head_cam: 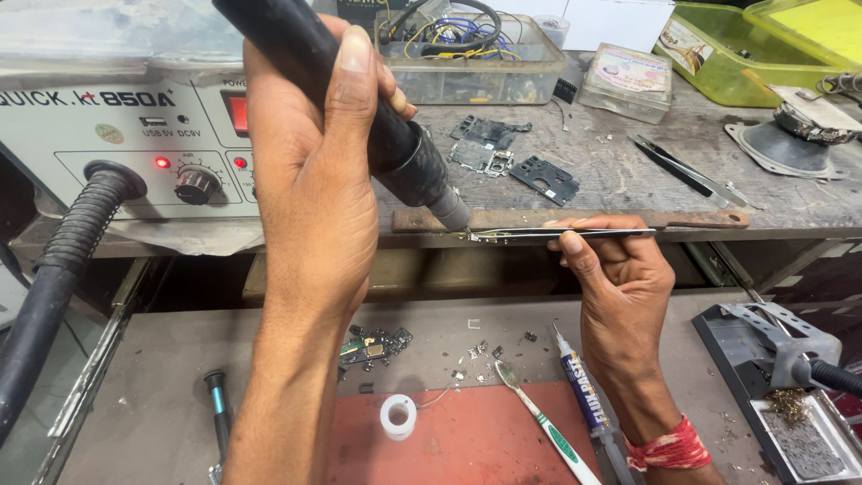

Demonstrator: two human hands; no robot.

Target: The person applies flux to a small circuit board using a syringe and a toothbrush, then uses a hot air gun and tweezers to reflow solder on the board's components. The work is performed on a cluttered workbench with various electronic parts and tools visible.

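Note:
My left hand [314, 171] grips a black hot-air wand [395, 144], its metal nozzle angled down to the right. The nozzle tip points at a small gold-coloured part [476, 236] at the front edge of the bench. My right hand [620, 269] pinches black tweezers [575, 233] that lie level, and their tips hold that small part just under the nozzle. A red thread band sits on my right wrist.
A white rework station [117, 135] with a lit red switch, knob and black hose [54, 278] stands at left. Phone boards [503, 157], a clear box of wires [467, 54], spare tweezers [691, 175] lie on the bench. Below: red mat [467, 440], solder reel [398, 416], flux syringe [579, 386], toothbrush [539, 418], iron stand [790, 377].

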